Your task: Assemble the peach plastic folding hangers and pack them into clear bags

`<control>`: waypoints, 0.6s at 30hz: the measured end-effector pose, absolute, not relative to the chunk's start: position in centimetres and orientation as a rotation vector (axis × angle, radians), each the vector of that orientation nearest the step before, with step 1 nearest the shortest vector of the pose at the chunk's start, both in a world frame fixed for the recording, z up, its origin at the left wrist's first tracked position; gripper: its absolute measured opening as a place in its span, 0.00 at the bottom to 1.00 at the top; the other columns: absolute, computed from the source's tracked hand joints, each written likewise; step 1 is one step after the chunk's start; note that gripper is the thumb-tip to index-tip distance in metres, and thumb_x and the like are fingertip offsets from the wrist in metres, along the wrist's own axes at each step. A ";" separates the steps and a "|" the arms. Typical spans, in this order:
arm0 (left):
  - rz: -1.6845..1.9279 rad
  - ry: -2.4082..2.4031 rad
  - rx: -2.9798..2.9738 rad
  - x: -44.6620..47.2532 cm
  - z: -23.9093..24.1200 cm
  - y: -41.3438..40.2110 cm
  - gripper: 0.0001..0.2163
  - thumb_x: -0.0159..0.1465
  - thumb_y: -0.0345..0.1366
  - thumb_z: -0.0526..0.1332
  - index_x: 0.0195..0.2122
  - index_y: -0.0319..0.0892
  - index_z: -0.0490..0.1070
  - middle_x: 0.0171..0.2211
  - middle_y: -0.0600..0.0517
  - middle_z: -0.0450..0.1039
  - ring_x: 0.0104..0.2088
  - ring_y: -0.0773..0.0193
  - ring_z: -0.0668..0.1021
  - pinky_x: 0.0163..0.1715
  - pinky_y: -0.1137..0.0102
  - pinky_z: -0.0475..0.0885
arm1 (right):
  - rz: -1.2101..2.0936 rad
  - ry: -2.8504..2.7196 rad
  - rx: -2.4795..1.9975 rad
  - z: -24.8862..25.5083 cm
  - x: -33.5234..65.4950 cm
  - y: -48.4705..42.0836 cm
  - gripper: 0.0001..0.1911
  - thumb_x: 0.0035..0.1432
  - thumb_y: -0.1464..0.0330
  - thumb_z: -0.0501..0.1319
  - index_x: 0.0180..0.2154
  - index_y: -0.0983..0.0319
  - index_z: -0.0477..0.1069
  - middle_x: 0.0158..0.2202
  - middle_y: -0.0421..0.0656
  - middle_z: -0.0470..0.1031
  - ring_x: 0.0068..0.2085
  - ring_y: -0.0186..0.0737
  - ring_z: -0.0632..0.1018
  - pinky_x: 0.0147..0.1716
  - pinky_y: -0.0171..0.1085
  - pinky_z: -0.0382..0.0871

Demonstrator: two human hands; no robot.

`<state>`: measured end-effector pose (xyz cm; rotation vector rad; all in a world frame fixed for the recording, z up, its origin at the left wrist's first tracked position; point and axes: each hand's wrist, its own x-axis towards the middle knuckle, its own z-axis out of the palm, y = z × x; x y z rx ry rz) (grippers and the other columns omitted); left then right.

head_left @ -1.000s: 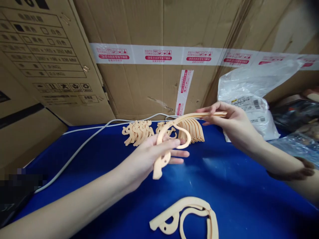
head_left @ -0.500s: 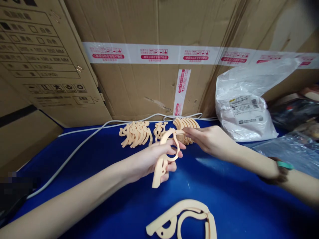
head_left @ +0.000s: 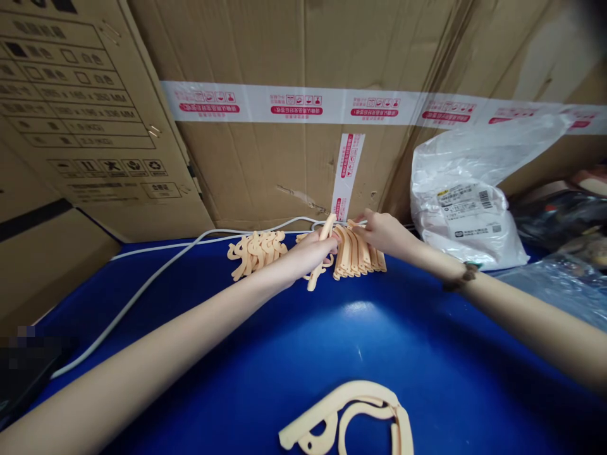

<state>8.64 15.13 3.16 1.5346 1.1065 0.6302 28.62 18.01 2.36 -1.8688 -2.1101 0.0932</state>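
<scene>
My left hand (head_left: 313, 253) is closed round a beige plastic folding-hanger part (head_left: 313, 275), now seen nearly edge-on; the fingers hide much of it. My right hand (head_left: 379, 230) pinches the upper end of a curved beige hanger arm at the far right row of arms (head_left: 358, 256). Behind my left hand, a small group of beige hook pieces (head_left: 303, 238) is mostly covered. To the left lies a pile of wavy beige pieces (head_left: 256, 253). Close to me, a folded beige hanger (head_left: 351, 398) rests on the blue surface, cut off by the lower edge.
Large cardboard boxes (head_left: 265, 170) stand along the back. A white cable (head_left: 156, 278) runs across the blue tabletop (head_left: 237, 385). At the right are a white plastic parcel bag (head_left: 469, 221) and clear plastic wrapping (head_left: 559, 284). A dark object (head_left: 28, 373) sits at the left edge.
Both hands have moved away from me towards the pieces at the back. My left hand has turned its hanger part edge-on. My right hand has left that part and reached the row of arms.
</scene>
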 end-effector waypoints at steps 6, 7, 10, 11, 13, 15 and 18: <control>0.635 1.095 1.520 9.9 3.1 15.5 0.07 0.61 0.34 0.55 0.39 0.40 0.68 0.39 0.44 0.75 0.42 0.57 0.77 0.40 0.66 0.72 | 0.009 -2.156 -1.922 2.4 27.0 17.7 0.19 0.64 0.65 0.50 0.49 0.69 0.68 0.36 0.57 0.79 0.40 0.55 0.80 0.35 0.44 0.66; 0.636 1.091 1.516 10.0 3.1 15.6 0.07 0.61 0.33 0.55 0.39 0.40 0.68 0.40 0.45 0.75 0.42 0.57 0.77 0.40 0.67 0.72 | 0.008 -2.161 -1.925 2.4 26.9 17.6 0.19 0.64 0.65 0.49 0.50 0.69 0.68 0.35 0.57 0.79 0.40 0.55 0.80 0.35 0.44 0.65; 0.633 1.086 1.501 10.2 3.0 15.7 0.07 0.60 0.32 0.56 0.39 0.40 0.68 0.40 0.45 0.75 0.41 0.59 0.77 0.38 0.68 0.72 | 0.030 -2.184 -1.911 2.4 26.9 17.3 0.19 0.65 0.66 0.47 0.51 0.67 0.67 0.33 0.52 0.79 0.39 0.52 0.80 0.35 0.42 0.64; 0.632 1.088 1.496 10.2 3.0 15.7 0.07 0.60 0.32 0.56 0.39 0.40 0.68 0.39 0.45 0.75 0.39 0.59 0.77 0.37 0.68 0.72 | 0.043 -2.192 -1.903 2.3 26.9 17.2 0.19 0.65 0.66 0.47 0.51 0.67 0.67 0.31 0.51 0.79 0.39 0.51 0.80 0.35 0.41 0.64; 0.632 1.096 1.487 10.1 2.8 15.9 0.08 0.59 0.32 0.57 0.40 0.40 0.68 0.37 0.46 0.74 0.37 0.60 0.77 0.35 0.68 0.71 | 0.068 -2.199 -1.886 2.3 27.1 17.0 0.18 0.65 0.66 0.47 0.51 0.66 0.67 0.30 0.49 0.79 0.38 0.49 0.80 0.34 0.40 0.64; 0.659 1.105 1.478 10.1 2.6 16.1 0.07 0.60 0.34 0.56 0.39 0.40 0.68 0.36 0.47 0.74 0.34 0.62 0.76 0.33 0.69 0.69 | 0.083 -2.192 -1.868 2.3 27.2 16.8 0.17 0.65 0.66 0.48 0.51 0.65 0.67 0.29 0.48 0.79 0.38 0.48 0.80 0.34 0.39 0.64; 0.729 1.127 1.454 9.8 2.7 16.6 0.10 0.65 0.39 0.48 0.38 0.41 0.66 0.35 0.47 0.72 0.31 0.64 0.74 0.30 0.70 0.68 | 0.096 -2.181 -1.826 2.8 27.4 16.4 0.16 0.66 0.68 0.46 0.49 0.63 0.67 0.31 0.46 0.79 0.38 0.44 0.80 0.35 0.37 0.64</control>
